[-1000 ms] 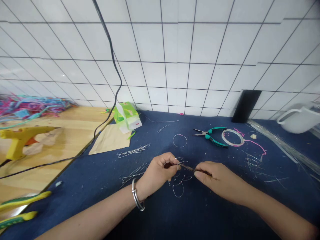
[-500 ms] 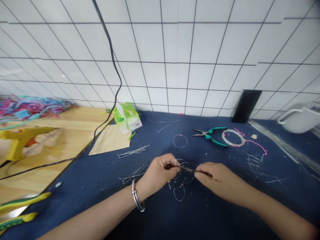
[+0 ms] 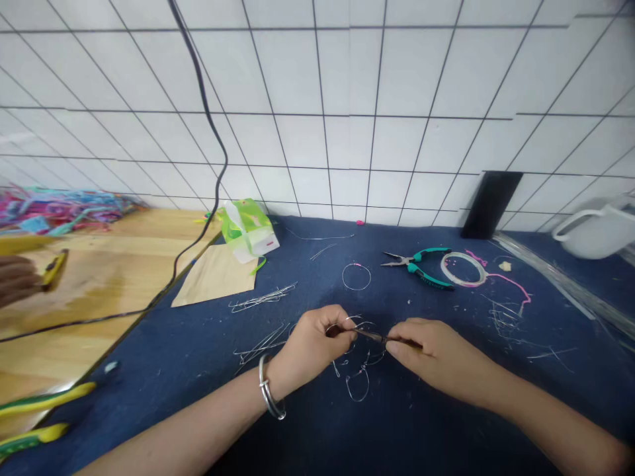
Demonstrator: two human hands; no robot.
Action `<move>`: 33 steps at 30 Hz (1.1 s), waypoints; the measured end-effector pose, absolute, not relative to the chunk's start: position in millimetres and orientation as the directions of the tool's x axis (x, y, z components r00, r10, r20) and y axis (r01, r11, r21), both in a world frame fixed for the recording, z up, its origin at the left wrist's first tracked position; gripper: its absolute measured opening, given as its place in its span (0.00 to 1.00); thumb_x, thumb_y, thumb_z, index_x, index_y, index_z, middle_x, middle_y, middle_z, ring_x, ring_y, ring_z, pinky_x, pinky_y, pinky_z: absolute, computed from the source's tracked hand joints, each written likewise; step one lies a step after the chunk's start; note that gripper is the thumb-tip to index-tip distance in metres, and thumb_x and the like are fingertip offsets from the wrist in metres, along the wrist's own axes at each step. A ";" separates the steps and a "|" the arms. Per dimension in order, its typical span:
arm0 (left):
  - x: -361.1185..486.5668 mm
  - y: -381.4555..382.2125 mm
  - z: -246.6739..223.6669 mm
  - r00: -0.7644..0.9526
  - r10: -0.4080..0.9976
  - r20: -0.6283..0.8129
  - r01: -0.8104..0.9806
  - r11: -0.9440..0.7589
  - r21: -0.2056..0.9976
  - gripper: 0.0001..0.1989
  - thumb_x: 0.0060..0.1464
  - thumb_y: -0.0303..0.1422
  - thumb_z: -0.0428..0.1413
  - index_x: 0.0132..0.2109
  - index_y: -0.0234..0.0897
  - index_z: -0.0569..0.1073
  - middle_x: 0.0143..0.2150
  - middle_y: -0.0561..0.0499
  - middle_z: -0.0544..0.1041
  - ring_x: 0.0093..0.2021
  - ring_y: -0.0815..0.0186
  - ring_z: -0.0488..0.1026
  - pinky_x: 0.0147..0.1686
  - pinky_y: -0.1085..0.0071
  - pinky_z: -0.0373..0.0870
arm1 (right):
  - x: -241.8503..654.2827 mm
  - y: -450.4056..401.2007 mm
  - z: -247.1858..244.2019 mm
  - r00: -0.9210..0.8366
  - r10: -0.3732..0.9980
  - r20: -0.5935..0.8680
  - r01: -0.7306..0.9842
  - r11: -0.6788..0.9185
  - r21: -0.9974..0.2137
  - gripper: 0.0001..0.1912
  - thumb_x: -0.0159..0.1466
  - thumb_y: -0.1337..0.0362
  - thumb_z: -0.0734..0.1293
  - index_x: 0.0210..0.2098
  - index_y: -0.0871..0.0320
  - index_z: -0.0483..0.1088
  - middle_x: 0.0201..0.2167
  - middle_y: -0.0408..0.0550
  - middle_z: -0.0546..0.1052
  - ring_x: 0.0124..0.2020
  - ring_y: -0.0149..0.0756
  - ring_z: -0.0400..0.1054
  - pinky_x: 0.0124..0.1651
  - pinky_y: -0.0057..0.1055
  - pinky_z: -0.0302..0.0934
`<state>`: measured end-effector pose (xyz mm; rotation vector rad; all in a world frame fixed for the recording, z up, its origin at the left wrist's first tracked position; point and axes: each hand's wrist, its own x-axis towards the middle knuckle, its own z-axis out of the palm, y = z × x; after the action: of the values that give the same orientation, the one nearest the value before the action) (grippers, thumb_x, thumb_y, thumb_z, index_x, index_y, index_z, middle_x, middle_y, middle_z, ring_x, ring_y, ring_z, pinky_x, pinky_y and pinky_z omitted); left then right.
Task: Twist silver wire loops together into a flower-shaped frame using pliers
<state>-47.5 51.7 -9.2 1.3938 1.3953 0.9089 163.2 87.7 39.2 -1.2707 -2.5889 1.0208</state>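
My left hand [image 3: 325,337], a silver bangle [image 3: 270,390] on its wrist, pinches one end of a thin dark brown strip [image 3: 370,334]. My right hand [image 3: 426,347] grips the strip's other end, so it spans the short gap between my fingers. What the strip is made of is too small to tell. Fine wire loops curve around the left fingertips, partly hidden by them. Just below lies a small wire loop [image 3: 358,397] with tiny pink beads. A round wire ring [image 3: 356,289] with a pink bit rests beyond my hands.
Teal-handled needle-nose pliers [image 3: 430,281] and a white ring with pink cord [image 3: 449,279] lie right of centre. Wire pieces [image 3: 262,299] lie to the left, near a green packet [image 3: 243,225]. Another person's hand [image 3: 20,281] is at the far left, by a black cable [image 3: 203,99].
The yellow glue gun no longer lies where it was on the wooden top; another person's hand with a blurred yellow tool is there now. My hands keep nearly the same pose. The view has shifted slightly.
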 end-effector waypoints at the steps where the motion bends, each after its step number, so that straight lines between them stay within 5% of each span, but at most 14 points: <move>1: -47.3 51.8 -9.0 0.079 0.991 -0.108 0.304 0.079 0.950 0.01 0.47 0.28 0.54 0.29 0.34 0.69 0.23 0.56 0.67 0.21 0.75 0.59 0.21 0.78 0.57 | 163.3 88.1 39.2 -0.650 0.729 -0.215 0.676 0.425 -0.602 0.14 0.63 0.56 0.56 0.32 0.53 0.71 0.28 0.43 0.72 0.30 0.31 0.64 0.33 0.29 0.55; 33: -48.6 50.6 -3.2 0.121 0.987 -0.110 0.327 0.065 0.943 0.02 0.45 0.27 0.54 0.28 0.32 0.69 0.20 0.57 0.65 0.19 0.76 0.57 0.18 0.79 0.54 | 163.8 86.9 36.4 -0.690 0.718 -0.096 0.645 0.548 -0.532 0.09 0.61 0.63 0.58 0.34 0.54 0.70 0.29 0.43 0.70 0.30 0.30 0.62 0.33 0.28 0.55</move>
<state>-48.6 50.6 -3.2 1.4363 1.3769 0.8670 163.8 86.9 36.4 -1.1706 -2.6453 0.8260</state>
